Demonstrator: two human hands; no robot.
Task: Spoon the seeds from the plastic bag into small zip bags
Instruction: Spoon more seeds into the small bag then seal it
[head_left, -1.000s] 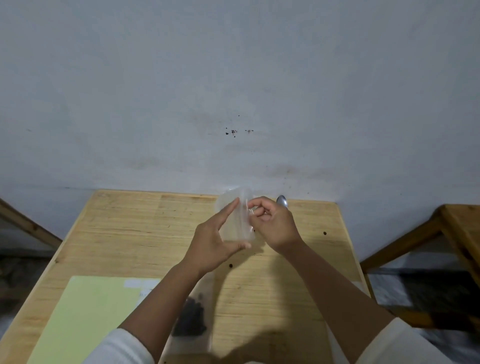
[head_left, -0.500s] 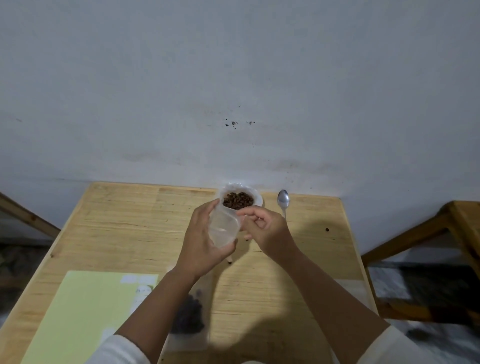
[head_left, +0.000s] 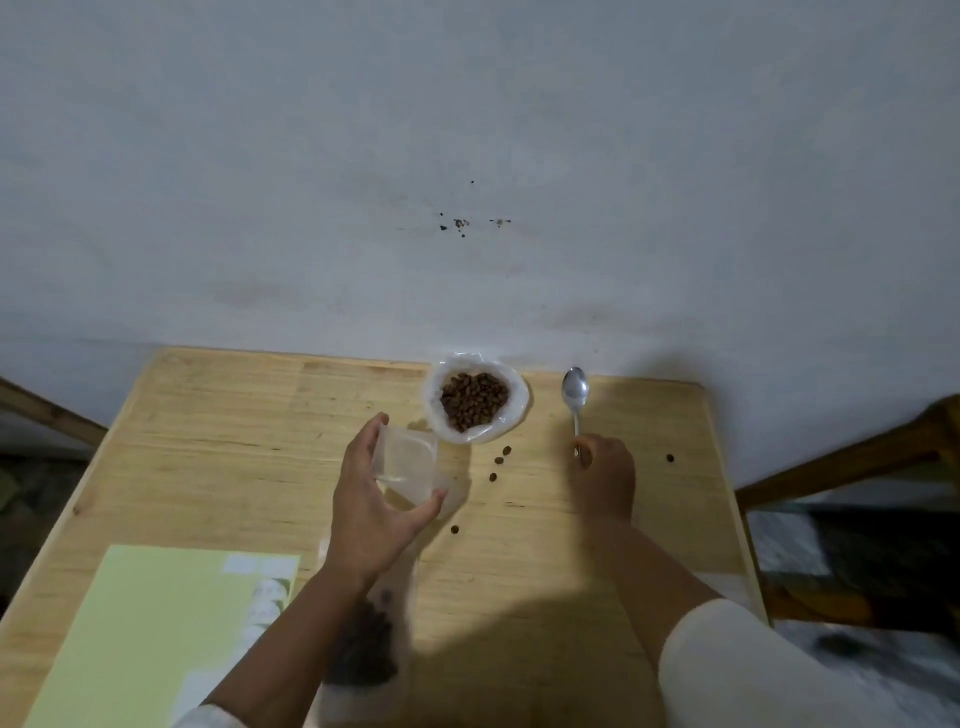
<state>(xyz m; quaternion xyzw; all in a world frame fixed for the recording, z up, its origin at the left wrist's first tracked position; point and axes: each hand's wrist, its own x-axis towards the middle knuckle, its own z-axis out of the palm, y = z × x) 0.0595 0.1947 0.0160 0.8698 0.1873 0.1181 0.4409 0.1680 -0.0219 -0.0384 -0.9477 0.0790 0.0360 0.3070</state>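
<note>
A rolled-down plastic bag (head_left: 511, 410) holding brown seeds (head_left: 474, 398) stands at the table's far edge. My left hand (head_left: 371, 506) holds a small clear zip bag (head_left: 408, 462) open just left of it, thumb and fingers around the bag. A metal spoon (head_left: 575, 392) lies right of the seed bag, bowl toward the wall. My right hand (head_left: 602, 475) is on the spoon's handle end, its fingers curled over it. A zip bag with dark seeds (head_left: 363, 649) lies under my left forearm.
Several loose seeds (head_left: 501, 460) lie scattered on the wooden table (head_left: 218, 431) between my hands. A light green sheet (head_left: 145, 629) covers the near left part. A white wall rises right behind the table. A wooden frame (head_left: 852, 457) stands at the right.
My right hand left the small zip bag and moved right to the spoon's handle. My left hand lowered the zip bag, uncovering the seed bag.
</note>
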